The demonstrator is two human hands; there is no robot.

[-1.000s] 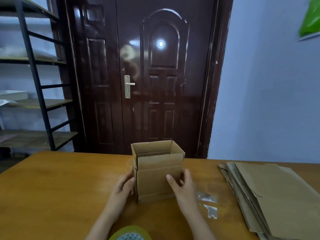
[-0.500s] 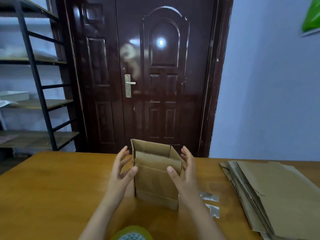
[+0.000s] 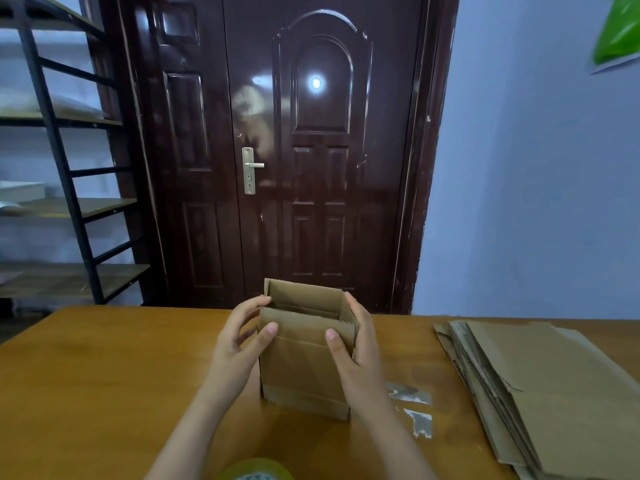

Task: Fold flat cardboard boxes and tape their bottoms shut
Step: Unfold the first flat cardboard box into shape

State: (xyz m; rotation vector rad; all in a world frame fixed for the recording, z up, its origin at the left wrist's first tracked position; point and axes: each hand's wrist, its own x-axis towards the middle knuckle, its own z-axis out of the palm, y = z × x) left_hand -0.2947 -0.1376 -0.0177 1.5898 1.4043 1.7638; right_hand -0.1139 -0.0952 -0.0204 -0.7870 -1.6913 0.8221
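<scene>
The small brown cardboard box (image 3: 304, 355) stands upright with its top open on the orange-brown wooden table (image 3: 86, 382), about midway along it and closer to the far edge than the near one. A second ago it sat squat, with both hands low at its base; now it looks taller and narrower, squeezed between the palms. The left hand (image 3: 239, 344) has risen to the upper left corner, thumb pressed on the front panel, fingers curled at the rim. The right hand (image 3: 356, 355) clasps the right side, thumb on the front, fingers wrapped behind. The stack of flat brown cardboard sheets (image 3: 561, 393) lies unmoved by the table's right edge, with two torn strips of clear tape (image 3: 414, 407) stuck between it and the box. A green tape roll (image 3: 256, 471) shows at the near edge.
</scene>
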